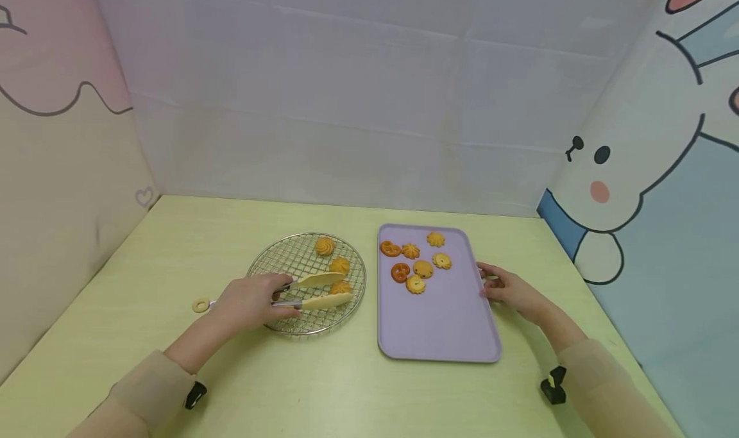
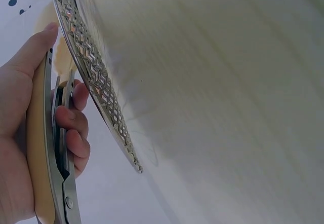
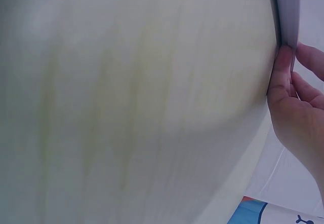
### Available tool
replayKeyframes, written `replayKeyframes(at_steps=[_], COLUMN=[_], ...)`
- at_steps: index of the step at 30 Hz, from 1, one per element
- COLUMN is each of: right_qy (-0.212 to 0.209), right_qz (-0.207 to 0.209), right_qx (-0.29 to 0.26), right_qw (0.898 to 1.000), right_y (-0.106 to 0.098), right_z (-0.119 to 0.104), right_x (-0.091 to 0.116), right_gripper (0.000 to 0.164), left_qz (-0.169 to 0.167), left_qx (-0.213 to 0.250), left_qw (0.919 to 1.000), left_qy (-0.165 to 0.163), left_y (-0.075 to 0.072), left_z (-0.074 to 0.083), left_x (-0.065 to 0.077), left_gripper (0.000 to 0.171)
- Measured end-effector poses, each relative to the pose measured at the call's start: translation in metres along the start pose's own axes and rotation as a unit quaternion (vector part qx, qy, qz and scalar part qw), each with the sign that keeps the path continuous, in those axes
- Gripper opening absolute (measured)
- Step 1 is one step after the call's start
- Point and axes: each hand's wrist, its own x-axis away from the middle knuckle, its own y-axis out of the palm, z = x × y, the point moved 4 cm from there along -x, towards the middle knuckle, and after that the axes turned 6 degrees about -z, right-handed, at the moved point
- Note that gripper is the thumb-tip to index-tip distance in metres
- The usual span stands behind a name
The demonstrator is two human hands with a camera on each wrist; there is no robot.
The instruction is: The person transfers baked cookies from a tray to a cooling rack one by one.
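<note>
Slim metal tongs (image 1: 316, 302) with pale-yellow tips, spread apart

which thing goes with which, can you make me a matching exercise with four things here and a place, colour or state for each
1. tongs
2. tray
3. rack
4. right hand

A. round, wire mesh
B. pinching the tray's edge
C. held in the left hand
D. purple, rectangular

Pairs: 1-C, 2-D, 3-A, 4-B
</note>
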Motion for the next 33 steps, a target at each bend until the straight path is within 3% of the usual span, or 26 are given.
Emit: replayKeyframes(at_steps=[11, 24, 33], right_qy=[0.003, 0.014, 0.012], right_qz=[0.005, 0.012, 0.012], right_qx=[0.006, 0.003, 0.002], right_qw=[1.000, 1.000, 1.000], right_y=[0.000, -0.001, 0.000], right_z=[-0.001, 0.002, 0.004], right_x=[0.000, 0.000, -0.001], right_gripper=[0.067, 0.066, 0.065], left_qz=[0.000, 0.009, 0.013], left_qx=[0.022, 0.014, 0.004], left_qw=[0.9998, 0.9998, 0.9997], left_qy=[-0.005, 0.006, 0.019], left_y=[-0.002, -0.013, -0.024], left_z=[-0.001, 0.013, 0.025], left_x=[-0.001, -0.004, -0.015], left_gripper=[0.060, 0.063, 0.067])
